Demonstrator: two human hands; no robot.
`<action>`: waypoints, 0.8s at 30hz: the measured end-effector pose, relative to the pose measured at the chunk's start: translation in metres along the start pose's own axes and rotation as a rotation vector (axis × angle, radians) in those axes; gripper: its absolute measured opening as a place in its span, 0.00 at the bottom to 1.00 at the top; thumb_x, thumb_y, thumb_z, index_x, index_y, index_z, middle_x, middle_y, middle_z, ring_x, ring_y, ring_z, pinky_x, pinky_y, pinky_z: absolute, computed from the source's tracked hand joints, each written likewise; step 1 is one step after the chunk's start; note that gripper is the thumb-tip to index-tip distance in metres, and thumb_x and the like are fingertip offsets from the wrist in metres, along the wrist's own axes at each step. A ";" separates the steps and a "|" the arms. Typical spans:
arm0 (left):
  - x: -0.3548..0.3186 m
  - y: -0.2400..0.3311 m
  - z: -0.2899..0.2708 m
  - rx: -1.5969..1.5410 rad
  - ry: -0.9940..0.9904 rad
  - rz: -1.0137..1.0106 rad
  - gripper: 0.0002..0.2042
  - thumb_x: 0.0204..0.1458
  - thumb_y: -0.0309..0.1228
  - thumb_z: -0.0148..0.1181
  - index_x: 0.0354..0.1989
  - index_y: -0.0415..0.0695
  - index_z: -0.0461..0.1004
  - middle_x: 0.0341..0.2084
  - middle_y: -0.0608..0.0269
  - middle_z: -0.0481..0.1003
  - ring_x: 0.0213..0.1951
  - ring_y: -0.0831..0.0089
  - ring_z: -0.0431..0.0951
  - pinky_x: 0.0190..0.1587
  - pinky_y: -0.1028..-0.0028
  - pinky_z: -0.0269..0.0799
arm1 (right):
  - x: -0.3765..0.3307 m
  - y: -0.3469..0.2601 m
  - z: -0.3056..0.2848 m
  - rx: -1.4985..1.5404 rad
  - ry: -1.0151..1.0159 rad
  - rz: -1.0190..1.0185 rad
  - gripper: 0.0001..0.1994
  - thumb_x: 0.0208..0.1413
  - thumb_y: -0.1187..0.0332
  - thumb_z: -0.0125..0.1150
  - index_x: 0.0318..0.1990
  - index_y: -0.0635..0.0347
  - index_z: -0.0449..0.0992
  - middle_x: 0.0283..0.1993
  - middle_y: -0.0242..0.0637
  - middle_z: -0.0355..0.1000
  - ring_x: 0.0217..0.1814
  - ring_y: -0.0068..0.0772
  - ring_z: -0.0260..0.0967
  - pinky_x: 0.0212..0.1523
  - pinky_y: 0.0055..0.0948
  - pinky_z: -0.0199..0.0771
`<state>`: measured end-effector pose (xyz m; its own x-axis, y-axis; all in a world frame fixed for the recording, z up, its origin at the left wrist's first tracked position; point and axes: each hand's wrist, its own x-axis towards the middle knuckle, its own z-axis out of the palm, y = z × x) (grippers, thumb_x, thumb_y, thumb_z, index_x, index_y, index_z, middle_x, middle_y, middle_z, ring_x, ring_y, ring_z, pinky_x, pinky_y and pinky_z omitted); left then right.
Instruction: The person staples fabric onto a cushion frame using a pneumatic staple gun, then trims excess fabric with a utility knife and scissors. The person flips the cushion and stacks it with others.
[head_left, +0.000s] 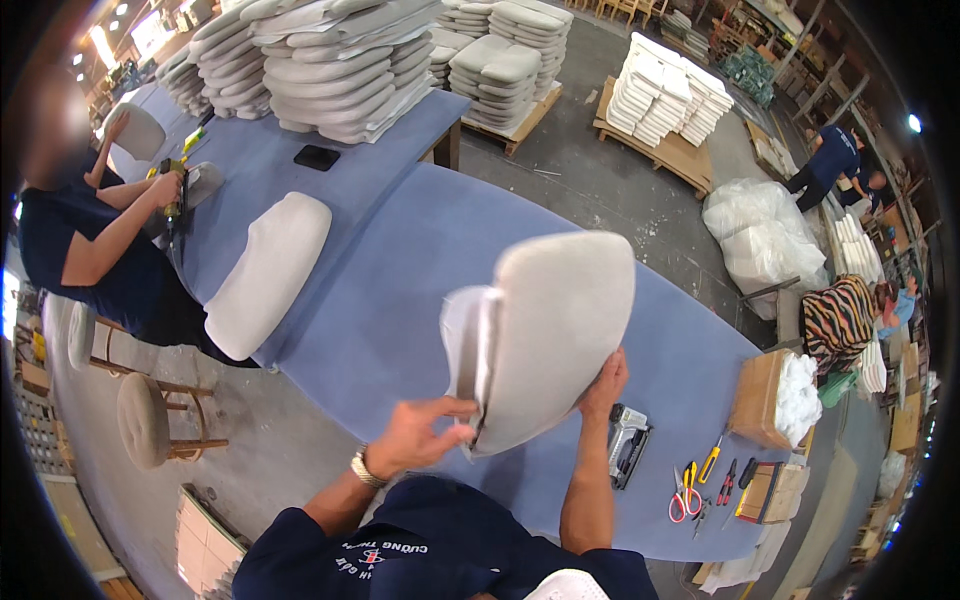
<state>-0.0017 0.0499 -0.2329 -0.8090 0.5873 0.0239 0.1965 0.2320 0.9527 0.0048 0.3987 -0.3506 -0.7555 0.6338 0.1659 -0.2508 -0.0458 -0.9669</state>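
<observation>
clamping a pale cushion point(565, 330) at right with right hand point(605, 385) above blue table point(390, 300); touching its near left edge with left hand point(418, 438), cannot tell if clamped.

Camera wearer's navy shirt point(455, 535): white capital lettering point(407, 551) noted on the chest, beside a small red-and-white emblem point(372, 557).

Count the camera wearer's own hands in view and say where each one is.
2. The left hand is at the lower left edge of the light grey pad; the right hand holds its lower right edge, some fingers hidden behind it.
</observation>
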 end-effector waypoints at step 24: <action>-0.015 0.152 0.067 0.158 0.299 0.128 0.26 0.61 0.43 0.65 0.62 0.37 0.75 0.48 0.51 0.82 0.49 0.66 0.82 0.53 0.68 0.76 | -0.024 -0.223 0.046 -0.547 -0.647 -0.965 0.32 0.37 0.39 0.80 0.43 0.53 0.81 0.41 0.31 0.77 0.41 0.38 0.74 0.39 0.37 0.76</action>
<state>0.0778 0.1279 -0.1089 -0.8941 0.3719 0.2496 0.3709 0.3023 0.8781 0.0512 0.3577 -0.1303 -0.6015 -0.2629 0.7544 -0.6943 0.6392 -0.3309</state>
